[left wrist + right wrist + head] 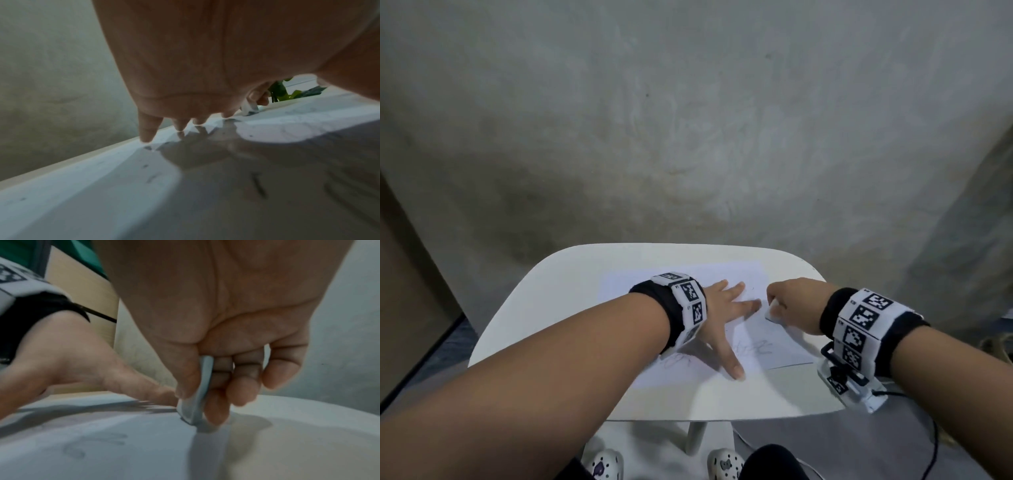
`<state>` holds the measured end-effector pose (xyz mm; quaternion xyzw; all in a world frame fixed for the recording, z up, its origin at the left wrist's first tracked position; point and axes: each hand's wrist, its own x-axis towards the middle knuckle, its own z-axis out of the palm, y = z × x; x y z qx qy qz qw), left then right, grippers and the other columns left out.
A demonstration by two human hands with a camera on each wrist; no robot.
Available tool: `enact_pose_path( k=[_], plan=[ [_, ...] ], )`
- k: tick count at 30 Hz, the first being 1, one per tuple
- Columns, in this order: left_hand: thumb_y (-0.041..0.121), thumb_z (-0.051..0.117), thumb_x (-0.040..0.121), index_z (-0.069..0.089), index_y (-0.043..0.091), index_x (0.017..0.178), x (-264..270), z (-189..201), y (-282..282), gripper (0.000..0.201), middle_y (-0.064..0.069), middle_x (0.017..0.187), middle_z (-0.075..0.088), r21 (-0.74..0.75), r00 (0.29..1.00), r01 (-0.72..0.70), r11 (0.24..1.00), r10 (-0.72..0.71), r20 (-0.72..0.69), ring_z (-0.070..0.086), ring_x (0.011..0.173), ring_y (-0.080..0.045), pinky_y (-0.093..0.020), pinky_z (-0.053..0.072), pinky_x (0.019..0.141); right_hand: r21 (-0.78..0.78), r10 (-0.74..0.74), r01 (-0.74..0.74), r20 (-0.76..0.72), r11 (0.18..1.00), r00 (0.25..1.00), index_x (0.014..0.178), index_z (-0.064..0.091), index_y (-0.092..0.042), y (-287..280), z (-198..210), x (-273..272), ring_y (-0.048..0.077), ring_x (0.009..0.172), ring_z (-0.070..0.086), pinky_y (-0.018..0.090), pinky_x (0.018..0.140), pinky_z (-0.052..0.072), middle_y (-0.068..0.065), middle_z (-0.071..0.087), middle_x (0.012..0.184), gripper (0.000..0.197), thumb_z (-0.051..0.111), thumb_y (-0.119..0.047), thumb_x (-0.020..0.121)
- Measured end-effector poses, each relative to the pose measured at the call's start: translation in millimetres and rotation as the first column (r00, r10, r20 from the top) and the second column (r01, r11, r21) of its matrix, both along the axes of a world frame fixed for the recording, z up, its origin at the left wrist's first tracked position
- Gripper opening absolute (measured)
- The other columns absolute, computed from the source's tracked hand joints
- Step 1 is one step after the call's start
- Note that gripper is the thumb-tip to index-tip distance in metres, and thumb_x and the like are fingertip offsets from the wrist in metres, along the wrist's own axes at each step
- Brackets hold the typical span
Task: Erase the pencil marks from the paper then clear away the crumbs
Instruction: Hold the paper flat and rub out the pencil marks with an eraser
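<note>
A white sheet of paper lies on a small white table. Faint pencil scribbles show on it near the front, and more pencil marks appear in the right wrist view. My left hand lies flat on the paper with fingers spread, holding it down. My right hand pinches a white eraser between thumb and fingers, its lower end touching the paper's right part. Small dark crumbs lie on the sheet in the left wrist view.
A grey concrete wall rises just behind the table. A brown board stands at the left. My feet in white clogs are under the front edge, and a black cable hangs from the right wrist.
</note>
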<state>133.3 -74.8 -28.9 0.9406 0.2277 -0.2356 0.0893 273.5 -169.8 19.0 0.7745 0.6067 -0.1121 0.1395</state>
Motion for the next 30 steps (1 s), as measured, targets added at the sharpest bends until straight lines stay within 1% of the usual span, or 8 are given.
enact_pose_path(
  k=[3, 6, 12, 15, 20, 23, 27, 30],
  plan=[
    [0.081, 0.065, 0.058, -0.020, 0.047, 0.146, -0.9, -10.7, -3.2, 0.127, 0.011, 0.155, -0.031, 0.019, 1.000, -0.001, 1.000, 0.001, 0.022, -0.026, 0.145, -0.020, -0.063, -0.006, 0.111, -0.021, 0.091, -0.090, 0.062, 0.996, 0.994, 0.106, 0.056, -0.016, -11.6, -4.2, -13.4, 0.023, 0.088, 0.054, 0.027, 0.073, 0.036, 0.003, 0.062, 0.098, 0.016, 0.048, -0.022, 0.093],
    [0.079, 0.066, 0.060, -0.020, 0.047, 0.146, -1.2, -11.0, -5.3, 0.126, 0.011, 0.155, -0.031, 0.031, 1.000, -0.004, 1.000, 0.003, 0.029, -0.026, 0.144, -0.020, -0.061, -0.006, 0.112, -0.073, 0.232, -0.231, 0.003, 0.970, 0.973, 0.098, 0.053, -0.019, -30.4, -11.7, -33.9, 0.023, 0.083, 0.051, 0.030, 0.073, 0.038, 0.005, 0.064, 0.101, 0.007, 0.048, -0.022, 0.094],
    [0.080, 0.065, 0.060, -0.021, 0.047, 0.145, -1.9, -10.4, -7.0, 0.125, 0.012, 0.154, -0.032, 0.039, 1.000, -0.008, 0.999, 0.007, 0.021, -0.027, 0.144, -0.019, -0.061, -0.007, 0.112, -0.066, 0.143, -0.133, 0.180, 0.989, 0.973, 0.103, 0.054, -0.022, -22.1, -5.9, -17.7, 0.022, 0.090, 0.061, 0.028, 0.077, 0.047, -0.003, 0.059, 0.087, 0.014, 0.056, -0.020, 0.090],
    [0.078, 0.065, 0.062, -0.021, 0.047, 0.145, -0.7, -8.5, -10.7, 0.124, 0.011, 0.155, -0.032, 0.053, 1.000, -0.009, 0.999, 0.008, 0.022, -0.026, 0.145, -0.019, -0.060, -0.006, 0.113, -0.095, 0.253, -0.244, 0.088, 0.965, 0.964, 0.109, 0.056, -0.019, -31.8, -14.6, -34.0, 0.024, 0.086, 0.055, 0.029, 0.071, 0.037, 0.001, 0.058, 0.091, 0.018, 0.046, -0.023, 0.095],
    [0.082, 0.064, 0.059, -0.022, 0.048, 0.144, -0.7, -13.3, -8.4, 0.126, 0.012, 0.155, -0.031, 0.049, 0.999, -0.008, 0.999, 0.006, 0.031, -0.026, 0.145, -0.019, -0.061, -0.006, 0.112, -0.074, 0.143, -0.132, 0.169, 0.988, 0.975, 0.112, 0.055, -0.017, -26.7, -5.5, -14.2, 0.021, 0.089, 0.057, 0.029, 0.076, 0.044, -0.002, 0.065, 0.103, 0.021, 0.047, -0.022, 0.093],
    [0.080, 0.065, 0.060, -0.022, 0.047, 0.145, -0.1, -11.3, -9.2, 0.125, 0.011, 0.155, -0.031, 0.049, 1.000, -0.005, 0.999, 0.004, 0.021, -0.026, 0.145, -0.019, -0.061, -0.007, 0.112, -0.087, 0.236, -0.226, 0.135, 0.970, 0.962, 0.101, 0.050, -0.020, -35.3, -13.9, -25.5, 0.022, 0.081, 0.050, 0.029, 0.070, 0.038, 0.001, 0.061, 0.095, 0.009, 0.045, -0.025, 0.095],
    [0.082, 0.064, 0.059, -0.023, 0.048, 0.144, 0.6, -11.9, -8.5, 0.125, 0.011, 0.155, -0.032, 0.049, 1.000, -0.003, 0.999, 0.002, 0.017, -0.027, 0.145, -0.019, -0.062, -0.006, 0.112, -0.050, 0.132, -0.126, 0.141, 0.991, 0.981, 0.101, 0.054, -0.022, -32.6, -4.9, -10.3, 0.019, 0.080, 0.049, 0.027, 0.061, 0.036, -0.005, 0.057, 0.084, 0.012, 0.047, -0.027, 0.094],
    [0.081, 0.064, 0.059, -0.023, 0.048, 0.144, 0.6, -12.6, -9.7, 0.126, 0.011, 0.155, -0.032, 0.061, 1.000, -0.005, 0.998, 0.005, 0.016, -0.026, 0.145, -0.020, -0.062, -0.006, 0.112, -0.033, 0.260, -0.258, 0.139, 0.966, 0.956, 0.094, 0.046, -0.023, -44.0, -14.5, -27.0, 0.021, 0.076, 0.047, 0.029, 0.066, 0.033, -0.006, 0.049, 0.076, 0.005, 0.044, -0.026, 0.096]
  ],
)
